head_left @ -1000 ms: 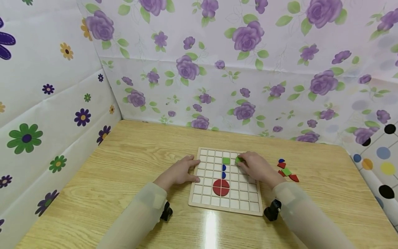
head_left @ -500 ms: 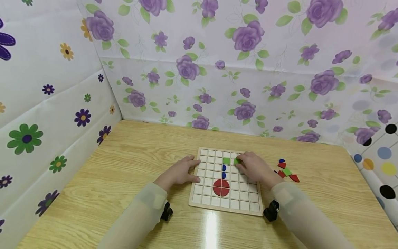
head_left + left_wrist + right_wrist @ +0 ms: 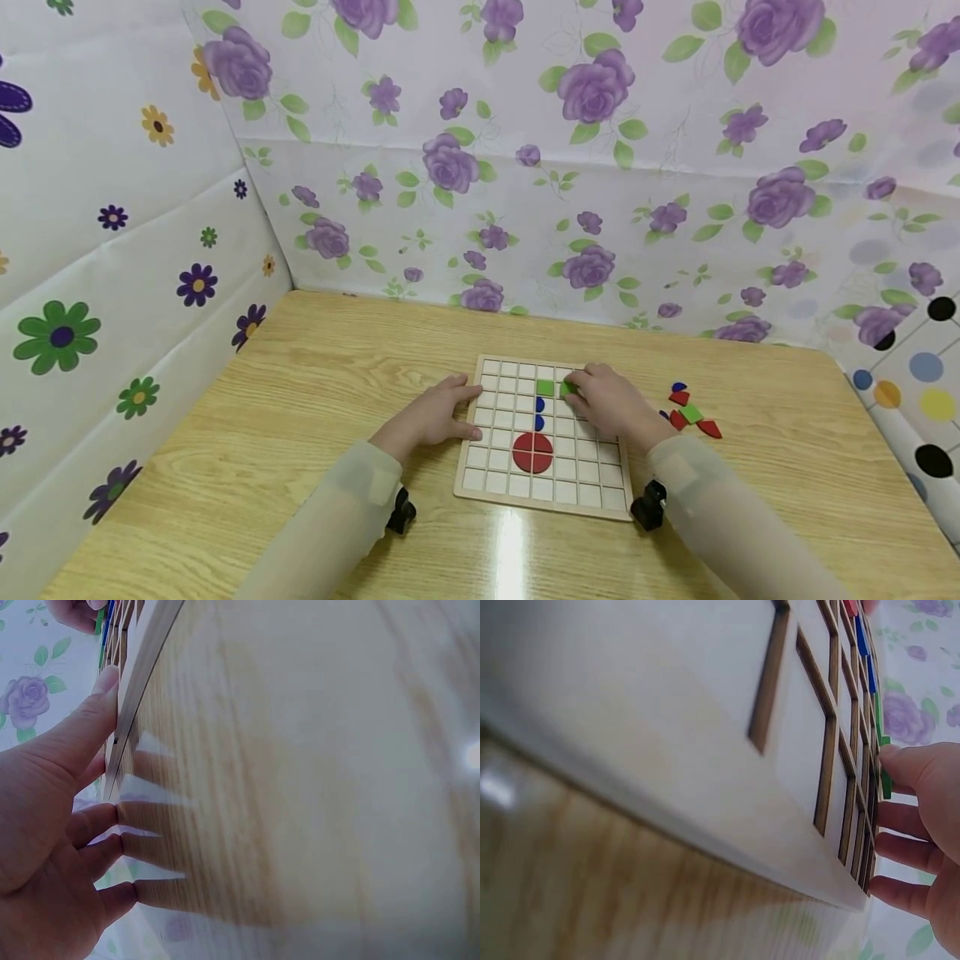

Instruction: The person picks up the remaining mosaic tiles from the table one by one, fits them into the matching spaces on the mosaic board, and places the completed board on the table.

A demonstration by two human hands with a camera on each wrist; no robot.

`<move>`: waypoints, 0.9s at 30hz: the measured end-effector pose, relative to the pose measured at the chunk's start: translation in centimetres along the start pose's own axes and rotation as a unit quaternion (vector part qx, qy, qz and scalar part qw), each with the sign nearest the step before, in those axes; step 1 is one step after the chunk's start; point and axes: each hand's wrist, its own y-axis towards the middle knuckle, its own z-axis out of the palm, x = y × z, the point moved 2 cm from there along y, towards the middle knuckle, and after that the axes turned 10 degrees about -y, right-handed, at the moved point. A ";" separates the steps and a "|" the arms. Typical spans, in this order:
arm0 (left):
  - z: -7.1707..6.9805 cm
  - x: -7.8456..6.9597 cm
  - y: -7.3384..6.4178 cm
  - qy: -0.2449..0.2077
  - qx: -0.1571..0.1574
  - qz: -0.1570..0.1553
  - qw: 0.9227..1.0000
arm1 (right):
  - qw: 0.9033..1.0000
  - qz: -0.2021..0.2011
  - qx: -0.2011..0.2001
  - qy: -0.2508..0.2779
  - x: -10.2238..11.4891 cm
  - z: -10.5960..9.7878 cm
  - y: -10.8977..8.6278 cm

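A wooden grid board (image 3: 592, 496) lies on the table. Set in its cells are a green square (image 3: 545, 387), two blue half-circles (image 3: 539, 423) one below the other, and red quarter pieces forming a red circle (image 3: 532, 452). My right hand (image 3: 611, 404) pinches another green piece (image 3: 567, 388) by its edge, just right of the green square; in the right wrist view this green piece (image 3: 886, 769) stands at thumb and forefinger, at the grid's surface. With spread fingers my left hand (image 3: 435, 411) rests at the board's left edge, thumb on the frame (image 3: 142, 671).
Right of the board, loose pieces lie on the table: a blue half-circle (image 3: 678, 387), several red quarters (image 3: 708, 428) and a green square (image 3: 691, 413). Flower-printed cloth (image 3: 487, 208) walls the table (image 3: 360, 342) at the back and left.
My right hand has moved slightly left with the green piece, bringing it closer to the green square. My left hand has stayed at the board's edge.
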 end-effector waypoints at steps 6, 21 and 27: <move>0.0 0.0 0.0 -0.002 -0.001 -0.001 1.000 | 1.000 0.004 -0.001 -0.003 0.1 0.0 0.1; 0.0 0.1 0.0 -0.003 -0.002 0.004 1.000 | 1.000 0.008 0.009 -0.010 0.4 0.1 0.5; 0.0 0.0 0.0 -0.006 -0.005 0.004 1.000 | 1.000 0.010 0.009 -0.017 0.4 0.1 0.6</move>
